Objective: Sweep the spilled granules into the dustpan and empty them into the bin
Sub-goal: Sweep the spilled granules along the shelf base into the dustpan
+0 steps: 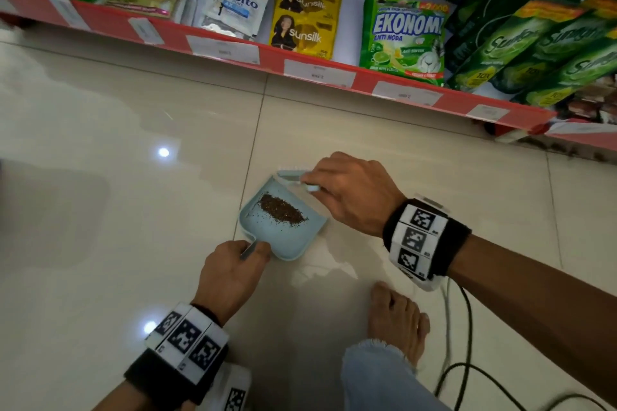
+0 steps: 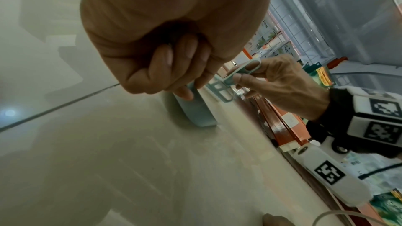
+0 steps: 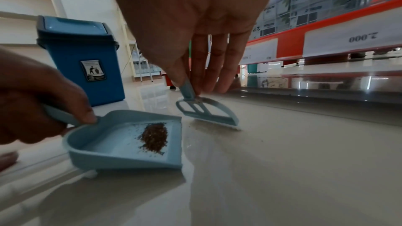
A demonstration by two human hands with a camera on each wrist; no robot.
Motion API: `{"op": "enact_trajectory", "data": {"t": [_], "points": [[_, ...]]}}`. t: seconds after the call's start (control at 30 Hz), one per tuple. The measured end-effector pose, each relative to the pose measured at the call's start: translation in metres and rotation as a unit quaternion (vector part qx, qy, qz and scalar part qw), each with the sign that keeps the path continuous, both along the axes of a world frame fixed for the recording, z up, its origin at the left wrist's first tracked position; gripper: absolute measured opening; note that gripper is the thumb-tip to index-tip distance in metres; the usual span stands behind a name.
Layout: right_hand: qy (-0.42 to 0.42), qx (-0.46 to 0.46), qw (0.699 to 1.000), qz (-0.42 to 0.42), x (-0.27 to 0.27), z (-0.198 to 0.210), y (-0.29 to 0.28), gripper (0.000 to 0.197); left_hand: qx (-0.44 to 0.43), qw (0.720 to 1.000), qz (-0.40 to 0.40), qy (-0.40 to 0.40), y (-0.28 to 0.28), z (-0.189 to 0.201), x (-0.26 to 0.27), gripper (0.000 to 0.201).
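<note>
Dustpan [image 3: 121, 145]: granules [image 3: 154, 137] piled inside, left hand [image 1: 233, 272] grip clamped on its handle. Brush [image 3: 208, 112], beside dustpan lip: right hand [image 1: 350, 192] grip pinches it. Advice: keep lip flat on floor [image 3: 282, 169], sweep strays inward.

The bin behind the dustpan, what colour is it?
The bin is blue with a darker lid, clearest in the right wrist view.

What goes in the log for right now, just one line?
left hand: holds dustpan handle | right hand: holds brush | granules: mostly in pan | bin: lid shut
</note>
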State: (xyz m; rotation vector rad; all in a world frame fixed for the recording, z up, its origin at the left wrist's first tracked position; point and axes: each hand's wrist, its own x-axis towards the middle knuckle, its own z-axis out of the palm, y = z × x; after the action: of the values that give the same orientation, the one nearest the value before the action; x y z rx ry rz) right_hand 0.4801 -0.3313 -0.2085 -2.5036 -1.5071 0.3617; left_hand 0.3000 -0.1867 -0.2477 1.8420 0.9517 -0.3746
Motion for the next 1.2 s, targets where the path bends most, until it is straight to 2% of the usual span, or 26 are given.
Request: {"op": "enact_trajectory", "data": {"t": [0.07, 0.13, 0.23, 0.33, 0.47, 0.57, 0.63, 0.67, 0.8, 0.97, 1.13, 1.2], "points": [[0.063, 0.047, 0.997, -0.026, -0.005, 0.001, -0.004, 0.023, -0.002, 1.0, -0.002, -0.005, 0.001, -0.001, 0.0, 0.069], [0.107, 0.118, 0.983, -0.086, -0.006, 0.005, -0.007, 0.02, 0.002, 1.0, -0.005, -0.008, 0.002, -0.002, 0.0, 0.063], [0.085, 0.19, 0.965, -0.162, 0.0, 0.012, -0.01, 0.018, 0.031, 0.999, -0.016, -0.009, 0.005, -0.004, 0.0, 0.048], [0.035, 0.161, 0.965, -0.203, 0.007, 0.015, -0.013, 0.017, 0.049, 0.998, -0.034, -0.015, 0.008, -0.005, 0.0, 0.045], [-0.032, 0.065, 0.982, -0.175, -0.003, 0.012, -0.013, 0.019, 0.046, 0.998, -0.046, -0.012, 0.008, 0.001, 0.001, 0.059], [0.034, 0.067, 0.987, -0.143, -0.019, 0.005, -0.008, 0.02, 0.046, 0.998, -0.052, -0.005, 0.01, 0.004, 0.002, 0.064], [0.114, 0.12, 0.971, -0.173, -0.025, 0.004, -0.004, 0.019, 0.051, 0.997, -0.061, -0.001, 0.012, 0.004, 0.001, 0.063], [0.127, 0.149, 0.961, -0.194, -0.026, 0.004, -0.002, 0.019, 0.053, 0.997, -0.063, 0.0, 0.012, 0.004, 0.001, 0.063], [0.053, 0.196, 0.95, -0.238, -0.016, 0.008, 0.001, 0.018, 0.049, 0.997, -0.064, 0.0, 0.013, 0.003, 0.001, 0.064], [-0.008, 0.142, 0.961, -0.238, -0.007, 0.006, -0.001, 0.019, 0.052, 0.997, -0.063, -0.004, 0.014, 0.001, 0.001, 0.064], [-0.01, 0.088, 0.974, -0.207, -0.016, 0.003, 0.002, 0.022, 0.061, 0.996, -0.062, 0.003, 0.015, -0.002, 0.0, 0.048], [0.039, 0.081, 0.98, -0.178, -0.021, 0.002, 0.005, 0.023, 0.067, 0.996, -0.062, 0.006, 0.015, -0.004, -0.001, 0.043]]}}
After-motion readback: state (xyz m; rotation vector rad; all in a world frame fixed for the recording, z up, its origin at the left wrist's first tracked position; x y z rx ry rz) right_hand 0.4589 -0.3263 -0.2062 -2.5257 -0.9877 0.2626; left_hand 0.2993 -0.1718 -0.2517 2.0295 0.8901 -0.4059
